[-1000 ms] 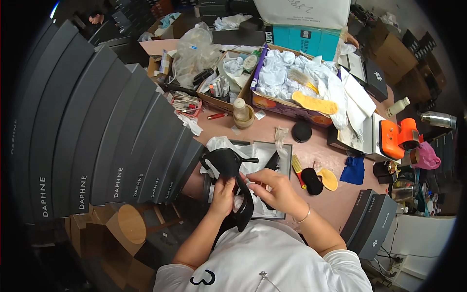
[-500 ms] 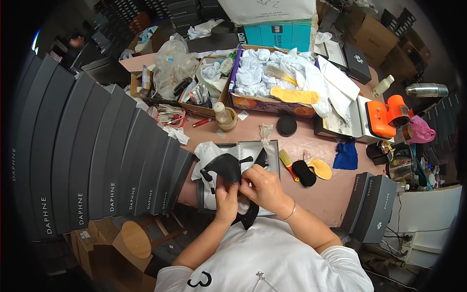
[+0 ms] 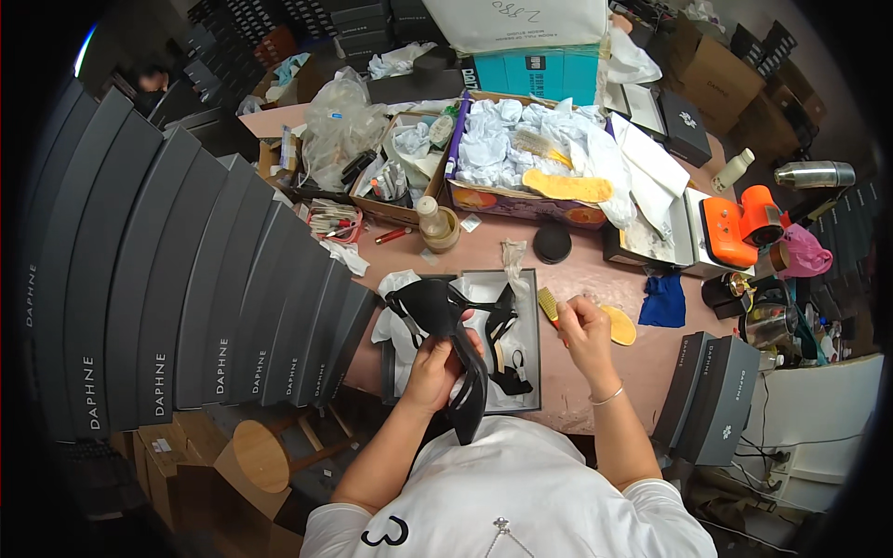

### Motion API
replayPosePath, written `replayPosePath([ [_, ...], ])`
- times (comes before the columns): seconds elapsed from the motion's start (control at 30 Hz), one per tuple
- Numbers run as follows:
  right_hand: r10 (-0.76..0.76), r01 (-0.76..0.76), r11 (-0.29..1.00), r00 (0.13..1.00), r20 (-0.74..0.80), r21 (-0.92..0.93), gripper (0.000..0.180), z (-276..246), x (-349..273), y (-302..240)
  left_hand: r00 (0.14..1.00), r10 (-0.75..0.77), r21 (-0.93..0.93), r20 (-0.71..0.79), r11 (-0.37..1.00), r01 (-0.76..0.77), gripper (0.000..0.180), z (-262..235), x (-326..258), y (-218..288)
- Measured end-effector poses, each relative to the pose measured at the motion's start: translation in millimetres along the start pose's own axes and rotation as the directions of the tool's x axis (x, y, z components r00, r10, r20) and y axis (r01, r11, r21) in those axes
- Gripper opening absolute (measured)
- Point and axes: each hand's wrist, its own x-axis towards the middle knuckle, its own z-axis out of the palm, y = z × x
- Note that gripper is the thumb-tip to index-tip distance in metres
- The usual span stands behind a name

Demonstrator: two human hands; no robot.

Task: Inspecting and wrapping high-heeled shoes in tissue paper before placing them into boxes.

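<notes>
My left hand (image 3: 435, 367) is closed round a black high-heeled shoe (image 3: 468, 377) with straps, held tilted over an open grey shoe box (image 3: 536, 372). The second black shoe (image 3: 502, 312) lies in the box with white tissue paper (image 3: 400, 344) at its left. Away to the right, my right hand (image 3: 591, 344) hovers over the table with thumb and fingers pinched together; whatever they may hold is too small to make out. Next to its fingertips is a yellow-green brush (image 3: 547, 302) with a red handle. A yellow pad (image 3: 619, 325) shows just beyond the hand.
Grey shoe boxes (image 3: 186, 279) stand in a long row at left, and more boxes (image 3: 712, 395) at right. Behind are a carton of crumpled paper (image 3: 521, 200), a bottle (image 3: 433, 219) and a round black tin (image 3: 553, 244). A blue cloth (image 3: 662, 299) lies at right.
My right hand has left the shoe and moved right, over the spot where a black oval pad lay; that pad is now hidden. The left hand still holds the shoe, now more fully in view.
</notes>
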Motion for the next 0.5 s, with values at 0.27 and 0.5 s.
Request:
replayPosePath([
  [0.27, -0.091, -0.134, 0.923, 0.834, 0.544, 0.36, 0.101, 32, -45, -37, 0.997, -0.067, 0.009, 0.03, 0.998, 0.067, 0.043, 17, 5, -17],
  [0.5, -0.008, -0.065, 0.981, 0.927, 0.376, 0.182, 0.098, 40, -74, -40, 0.99, 0.129, 0.542, -0.059, 0.837, -0.077, 0.023, 43, -16, -5],
])
